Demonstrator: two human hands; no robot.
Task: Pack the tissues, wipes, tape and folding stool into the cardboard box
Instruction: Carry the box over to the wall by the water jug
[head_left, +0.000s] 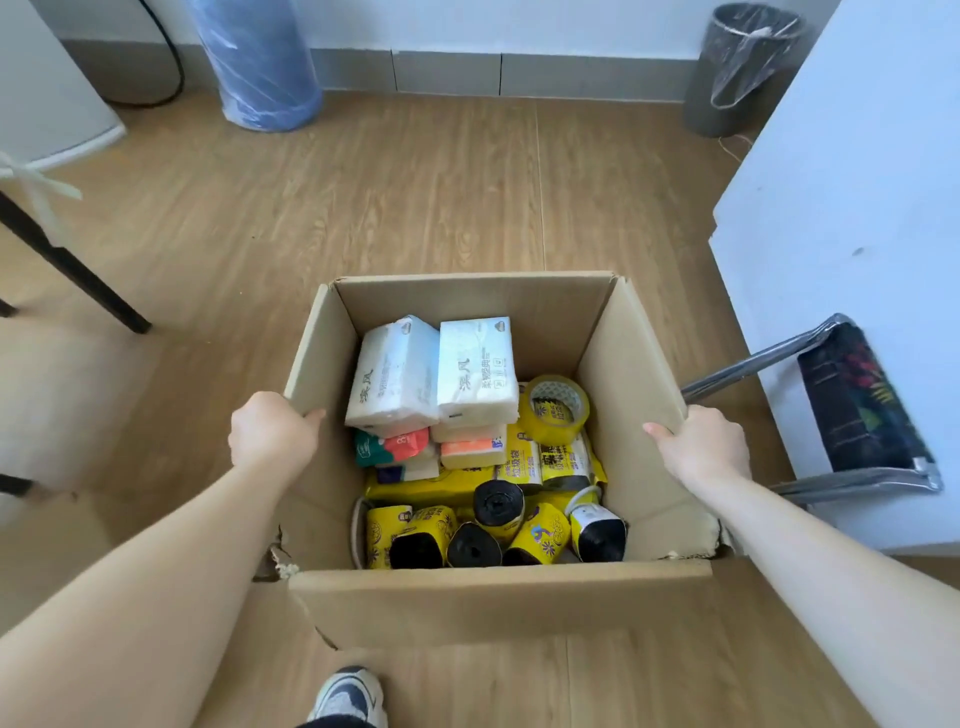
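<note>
An open cardboard box (631, 395) stands on the wooden floor in front of me. Inside lie two white tissue packs (475, 366), smaller wipe packs (395, 447) under them, a roll of clear yellow tape (555, 408) at the right, and several yellow-and-black bag rolls (483, 530) at the near end. My left hand (270, 428) grips the box's left flap edge. My right hand (706, 444) grips the right flap edge. The folding stool (857, 410), folded flat with grey metal legs and dark patterned fabric, leans against the white cabinet to the right of the box.
A white cabinet (852, 208) fills the right side. A grey bin (737, 67) with a plastic liner stands at the back right, a blue wrapped cylinder (260, 62) at the back left. A black table leg (72, 265) crosses the left. My shoe (348, 696) shows below the box.
</note>
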